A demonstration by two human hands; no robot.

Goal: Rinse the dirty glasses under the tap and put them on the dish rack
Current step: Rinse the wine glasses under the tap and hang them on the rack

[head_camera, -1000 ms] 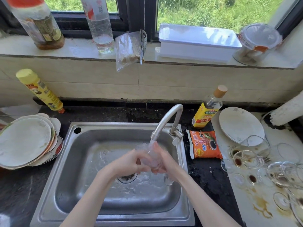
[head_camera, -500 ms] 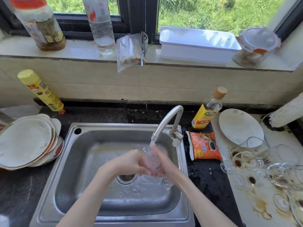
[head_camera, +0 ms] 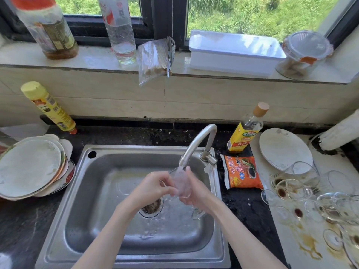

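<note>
A clear stemmed glass is held tilted under the running tap above the steel sink. My left hand grips it from the left and my right hand cups it from the right; its foot shows below my right wrist. Water streams from the spout into the glass and splashes around the drain. Several dirty glasses with brown dregs lie on the white board at the right. No dish rack is in view.
A stack of plates sits left of the sink. An orange sauce packet, a yellow-labelled bottle and a white plate lie right of the tap. A yellow spray can leans at the back left. Bottles and boxes line the windowsill.
Both hands and the glass have risen slightly toward the spout, and the glass has turned a little between the fingers. Water keeps running.
</note>
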